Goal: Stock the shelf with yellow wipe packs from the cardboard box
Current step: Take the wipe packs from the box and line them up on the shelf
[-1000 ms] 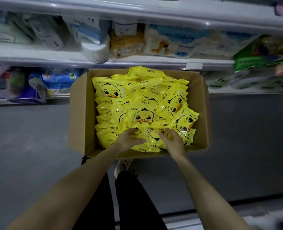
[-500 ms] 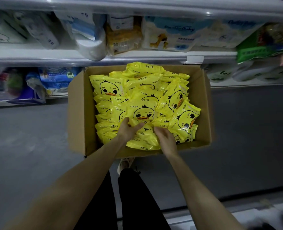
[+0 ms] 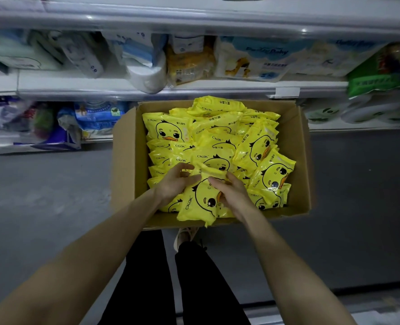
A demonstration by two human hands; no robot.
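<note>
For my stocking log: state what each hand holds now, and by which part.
Both hands hold one yellow wipe pack over the cardboard box: the left hand grips its upper-left end, the right hand its right side.

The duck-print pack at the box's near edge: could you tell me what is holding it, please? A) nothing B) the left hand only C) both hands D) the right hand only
C: the left hand grips the upper left of the pack and the right hand grips its right side.
</note>
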